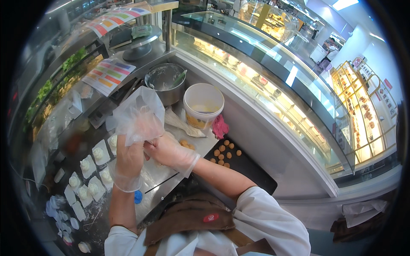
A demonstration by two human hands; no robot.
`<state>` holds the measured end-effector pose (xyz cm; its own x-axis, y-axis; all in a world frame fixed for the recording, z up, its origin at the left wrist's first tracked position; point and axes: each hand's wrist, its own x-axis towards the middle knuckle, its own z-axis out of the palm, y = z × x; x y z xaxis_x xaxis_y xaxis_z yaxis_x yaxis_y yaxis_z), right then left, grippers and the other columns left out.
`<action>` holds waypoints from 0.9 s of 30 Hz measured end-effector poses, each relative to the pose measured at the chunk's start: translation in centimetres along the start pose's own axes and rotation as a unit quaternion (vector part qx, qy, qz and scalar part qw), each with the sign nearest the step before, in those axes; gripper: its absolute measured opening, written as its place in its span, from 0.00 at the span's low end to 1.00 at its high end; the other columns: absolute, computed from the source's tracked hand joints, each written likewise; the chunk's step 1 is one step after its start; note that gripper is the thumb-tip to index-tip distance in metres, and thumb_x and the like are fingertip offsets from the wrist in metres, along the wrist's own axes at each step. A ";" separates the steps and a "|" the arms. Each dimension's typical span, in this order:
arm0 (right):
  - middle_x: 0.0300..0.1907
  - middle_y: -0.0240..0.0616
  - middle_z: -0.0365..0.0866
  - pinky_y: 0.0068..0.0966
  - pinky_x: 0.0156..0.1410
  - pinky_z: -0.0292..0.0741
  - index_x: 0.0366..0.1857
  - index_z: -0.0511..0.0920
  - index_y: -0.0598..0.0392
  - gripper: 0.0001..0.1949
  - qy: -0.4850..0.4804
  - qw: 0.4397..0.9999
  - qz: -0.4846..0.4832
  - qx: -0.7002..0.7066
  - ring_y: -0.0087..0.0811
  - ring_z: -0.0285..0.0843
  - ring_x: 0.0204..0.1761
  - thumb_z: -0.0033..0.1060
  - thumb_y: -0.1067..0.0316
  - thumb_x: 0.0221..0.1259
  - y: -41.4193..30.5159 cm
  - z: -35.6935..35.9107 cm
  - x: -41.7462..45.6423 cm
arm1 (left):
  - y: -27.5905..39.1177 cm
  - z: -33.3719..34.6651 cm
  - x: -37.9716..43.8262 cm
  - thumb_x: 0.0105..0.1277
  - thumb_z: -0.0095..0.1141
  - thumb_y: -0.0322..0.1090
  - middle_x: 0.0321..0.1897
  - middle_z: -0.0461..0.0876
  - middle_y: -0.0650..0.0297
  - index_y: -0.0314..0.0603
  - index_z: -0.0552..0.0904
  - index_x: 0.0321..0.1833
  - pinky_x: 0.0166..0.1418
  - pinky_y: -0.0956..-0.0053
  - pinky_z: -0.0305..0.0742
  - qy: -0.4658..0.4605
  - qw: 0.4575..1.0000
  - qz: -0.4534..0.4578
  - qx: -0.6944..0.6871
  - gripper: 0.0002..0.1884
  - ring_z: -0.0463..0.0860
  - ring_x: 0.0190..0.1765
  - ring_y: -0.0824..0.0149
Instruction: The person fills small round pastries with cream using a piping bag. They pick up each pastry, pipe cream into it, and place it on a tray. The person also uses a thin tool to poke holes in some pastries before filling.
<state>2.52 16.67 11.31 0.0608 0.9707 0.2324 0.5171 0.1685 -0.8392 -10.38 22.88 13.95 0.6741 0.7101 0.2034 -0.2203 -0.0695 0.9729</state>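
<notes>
Both hands wear clear plastic gloves and meet over the steel worktop (166, 179). A translucent plastic piping bag (141, 108) covers the fingers of my left hand (131, 150), its wide end spread upward. My right hand (166, 148) is closed on the lower part of that bag, against my left hand. To the left, several white square wrappers (96, 188) bear swirls of white cream (85, 164). Behind my right hand lies a filled piping bag (182, 123), beside small brown balls (186, 144). What the bag holds is hidden.
A steel bowl (165, 83) with a green-handled spatula and a white tub (204, 102) stand at the back. A pink cloth (220, 126) hangs by the tub. A black tray (256, 169) with brown balls sits right, below the glass display case (256, 64). Colored sheets (109, 75) lie back left.
</notes>
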 end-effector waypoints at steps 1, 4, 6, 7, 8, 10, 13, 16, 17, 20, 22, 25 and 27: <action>0.36 0.46 0.84 0.46 0.45 0.78 0.47 0.76 0.50 0.08 0.009 0.999 0.008 0.033 0.50 0.84 0.39 0.50 0.65 0.68 0.2 0.1 -0.2 | 0.1 0.3 0.1 0.75 0.47 0.27 0.39 0.82 0.63 0.36 0.74 0.64 0.38 0.83 0.73 0.006 1.000 -0.007 0.010 0.16 0.79 0.35 0.76; 0.29 0.41 0.83 0.41 0.41 0.77 0.42 0.77 0.52 0.06 0.034 0.994 0.027 0.096 0.44 0.83 0.33 0.51 0.69 0.66 0.5 0.4 -0.7 | 0.9 1.0 0.5 0.74 0.46 0.26 0.38 0.82 0.64 0.37 0.76 0.61 0.39 0.82 0.73 -0.029 1.000 0.006 -0.004 0.15 0.79 0.36 0.75; 0.25 0.38 0.81 0.31 0.35 0.76 0.35 0.79 0.58 0.03 0.052 0.994 0.038 0.083 0.33 0.80 0.27 0.54 0.75 0.62 0.3 -0.3 -1.1 | 1.2 1.8 1.2 0.74 0.46 0.28 0.42 0.84 0.61 0.34 0.79 0.58 0.46 0.77 0.75 -0.033 0.998 0.055 0.028 0.14 0.81 0.41 0.71; 0.25 0.37 0.80 0.30 0.33 0.75 0.34 0.78 0.59 0.03 0.093 0.994 -0.035 0.045 0.30 0.79 0.26 0.53 0.76 0.62 1.4 0.0 -1.1 | 1.0 2.3 1.2 0.75 0.46 0.31 0.44 0.85 0.58 0.31 0.80 0.56 0.51 0.73 0.76 -0.013 0.993 0.085 0.076 0.14 0.83 0.45 0.66; 0.25 0.36 0.80 0.29 0.31 0.74 0.34 0.78 0.59 0.03 0.134 0.985 -0.106 0.007 0.28 0.78 0.25 0.52 0.76 0.62 3.2 0.1 -0.9 | 0.6 2.4 1.6 0.76 0.46 0.34 0.47 0.86 0.56 0.29 0.82 0.54 0.57 0.69 0.77 0.005 0.986 0.114 0.124 0.16 0.85 0.48 0.62; 0.24 0.35 0.79 0.28 0.29 0.73 0.33 0.78 0.60 0.04 0.097 0.993 -0.058 0.040 0.25 0.76 0.25 0.51 0.77 0.61 3.8 0.7 -1.0 | 0.2 1.5 1.8 0.70 0.50 0.29 0.44 0.83 0.54 0.33 0.83 0.50 0.52 0.68 0.75 -0.010 0.897 0.283 0.340 0.12 0.82 0.47 0.58; 0.24 0.41 0.82 0.34 0.35 0.75 0.31 0.82 0.56 0.09 0.024 0.988 0.121 0.089 0.35 0.82 0.30 0.50 0.69 0.64 2.7 0.0 -1.8 | 0.9 1.9 2.5 0.65 0.55 0.25 0.40 0.80 0.52 0.38 0.86 0.44 0.48 0.66 0.73 0.001 0.764 0.433 0.479 0.09 0.79 0.45 0.54; 0.23 0.34 0.78 0.27 0.31 0.69 0.27 0.82 0.58 0.11 0.127 0.973 0.106 0.164 0.27 0.74 0.26 0.50 0.69 0.64 3.6 0.8 -2.6 | 1.8 3.8 3.3 0.64 0.53 0.28 0.35 0.84 0.52 0.37 0.87 0.37 0.48 0.64 0.75 -0.046 0.899 0.358 0.249 0.09 0.82 0.41 0.53; 0.24 0.32 0.77 0.25 0.30 0.67 0.27 0.82 0.58 0.10 0.147 0.970 0.093 0.171 0.26 0.73 0.26 0.50 0.69 0.64 4.5 1.0 -2.6 | 2.1 4.2 3.7 0.64 0.52 0.30 0.34 0.86 0.52 0.37 0.87 0.35 0.49 0.63 0.76 -0.062 0.932 0.314 0.170 0.10 0.83 0.40 0.52; 0.25 0.32 0.77 0.24 0.32 0.68 0.28 0.79 0.57 0.11 0.195 0.958 0.100 0.183 0.25 0.72 0.28 0.49 0.67 0.68 5.9 1.2 -2.4 | 1.1 5.4 5.5 0.63 0.50 0.32 0.33 0.87 0.50 0.36 0.87 0.33 0.50 0.63 0.79 -0.087 0.953 0.266 0.113 0.12 0.85 0.39 0.52; 0.29 0.34 0.77 0.26 0.38 0.69 0.32 0.79 0.57 0.11 0.216 0.954 0.094 0.185 0.27 0.73 0.32 0.48 0.65 0.69 6.3 1.1 -2.2 | -0.4 6.2 7.2 0.63 0.48 0.33 0.34 0.88 0.49 0.37 0.87 0.35 0.51 0.63 0.80 -0.107 0.935 0.316 0.122 0.13 0.86 0.39 0.52; 0.34 0.37 0.78 0.30 0.46 0.70 0.37 0.78 0.57 0.11 0.254 0.939 0.096 0.213 0.31 0.75 0.38 0.47 0.62 0.72 7.4 0.8 -1.8 | -0.3 7.0 7.2 0.62 0.48 0.33 0.34 0.88 0.50 0.38 0.88 0.36 0.51 0.61 0.80 -0.127 0.957 0.238 0.103 0.13 0.87 0.39 0.51; 0.38 0.39 0.78 0.32 0.51 0.71 0.41 0.77 0.57 0.12 0.294 0.912 0.110 0.263 0.34 0.76 0.41 0.46 0.61 0.74 8.1 0.6 -2.0 | -1.3 7.9 7.2 0.63 0.51 0.36 0.32 0.87 0.52 0.40 0.88 0.37 0.52 0.56 0.79 -0.113 0.928 0.302 0.188 0.13 0.87 0.40 0.49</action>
<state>6.12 16.16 3.74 0.6403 0.7581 0.1237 -0.0349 0.1897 -0.9812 0.33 22.58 15.04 0.6483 0.3002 0.6997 -0.3732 -0.6757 0.6357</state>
